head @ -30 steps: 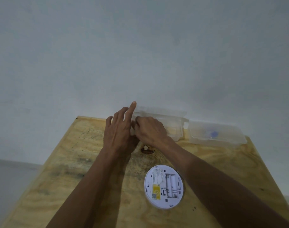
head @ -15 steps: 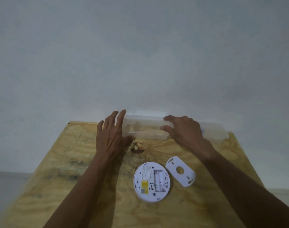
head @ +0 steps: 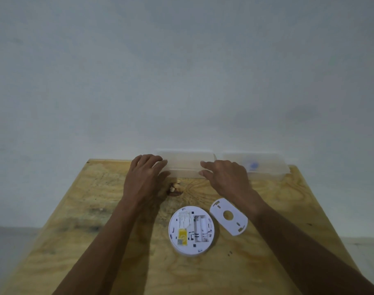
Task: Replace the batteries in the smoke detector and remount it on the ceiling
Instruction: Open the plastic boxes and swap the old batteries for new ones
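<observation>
The round white smoke detector [head: 191, 229] lies back side up on the plywood table [head: 96, 231], its battery bay showing no batteries and a yellow label beside it. Its white mounting plate [head: 228, 217] lies just to the right. At the table's far edge stands a clear plastic box [head: 186, 165]. My left hand [head: 145, 177] holds the box's left end with curled fingers and the thumb against its front. My right hand [head: 224, 177] holds its right end the same way.
A second clear plastic box [head: 267, 165] with something blue inside stands to the right against the grey wall [head: 181, 81]. A dark knot [head: 175, 189] marks the wood in front of the boxes. The table's left and right edges fall off to a pale floor.
My right hand moved from beside my left hand to the box's right end, uncovering the mounting plate. My left hand's fingers curled onto the box's left end.
</observation>
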`<move>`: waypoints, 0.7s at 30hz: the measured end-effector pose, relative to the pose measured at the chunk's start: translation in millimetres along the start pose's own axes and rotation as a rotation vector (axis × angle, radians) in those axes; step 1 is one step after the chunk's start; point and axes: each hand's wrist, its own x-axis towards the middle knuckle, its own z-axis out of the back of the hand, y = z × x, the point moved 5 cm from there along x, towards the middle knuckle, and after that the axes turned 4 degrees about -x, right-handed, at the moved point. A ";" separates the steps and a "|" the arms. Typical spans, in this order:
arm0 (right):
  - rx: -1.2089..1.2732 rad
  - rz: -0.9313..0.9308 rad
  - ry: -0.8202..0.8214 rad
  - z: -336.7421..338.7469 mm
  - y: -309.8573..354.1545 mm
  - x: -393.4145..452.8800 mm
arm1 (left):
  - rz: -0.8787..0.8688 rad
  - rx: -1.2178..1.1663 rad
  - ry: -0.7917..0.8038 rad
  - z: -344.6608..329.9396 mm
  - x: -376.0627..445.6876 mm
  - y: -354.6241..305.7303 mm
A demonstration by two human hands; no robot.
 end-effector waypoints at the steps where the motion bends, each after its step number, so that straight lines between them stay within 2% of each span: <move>1: 0.001 0.001 -0.014 -2.4 0.8 -0.6 | 0.005 -0.009 0.011 -0.7 0.3 0.7; 7: -0.017 -0.005 -0.041 -7.4 2.9 -1.0 | 0.077 -0.060 0.058 -0.9 5.7 2.1; 11: 0.071 -0.068 0.038 -0.2 -0.3 0.3 | 0.110 -0.072 0.101 1.3 6.4 -1.7; 13: 0.248 -0.151 0.070 6.0 -3.9 -4.7 | 0.117 -0.070 0.131 2.1 6.6 -4.4; 15: 0.553 -0.272 0.020 15.5 -8.8 -15.4 | 0.124 -0.059 0.152 3.0 7.7 -5.2; 18: 1.057 -0.639 0.053 16.1 -23.5 -39.5 | 0.136 -0.047 0.157 3.8 7.4 -6.2; 21: 1.336 -0.981 0.199 2.7 -35.7 -72.6 | 0.149 -0.025 0.189 5.4 7.6 -7.9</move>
